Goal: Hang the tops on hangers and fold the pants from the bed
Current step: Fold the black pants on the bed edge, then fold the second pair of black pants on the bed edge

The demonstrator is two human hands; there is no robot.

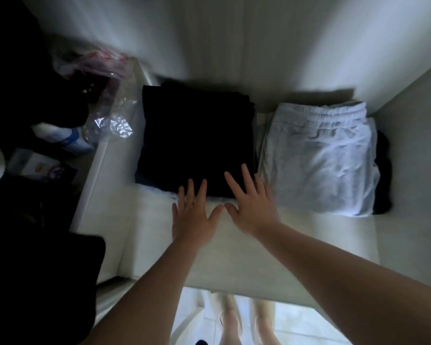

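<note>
A white wardrobe shelf (234, 257) fills the view from above, closed in by white walls at the back and on the right, and by a white upright divider panel (102, 155) on the left. The picture is a little blurred.

A folded stack of black fabric garments (197, 135) lies toward the back left corner of the shelf, its left edge close to the divider. A strip of dark blue cloth (144, 181) shows under its near left corner. Just beside it, toward the back right corner, lie folded pale grey cotton pants with a gathered elastic waistband (316, 158), the waistband turned to the back wall. A dark garment (383, 170) peeks out from under their right side.

Both arms reach in from the near edge. The left hand (194, 215) and the right hand (251, 207) lie flat, side by side, with fingers straight and spread. Their fingertips lie over the near edge of the black stack, their palms are above the bare shelf, and the thumbs almost meet. Neither hand grips anything.

Left of the divider sit crumpled clear plastic bags with red print (110, 115) and a white bottle with a blue label (67, 138), among dark shapes too dim to make out. Below the near edge of the shelf, bare legs (234, 319) stand on a pale floor
</note>
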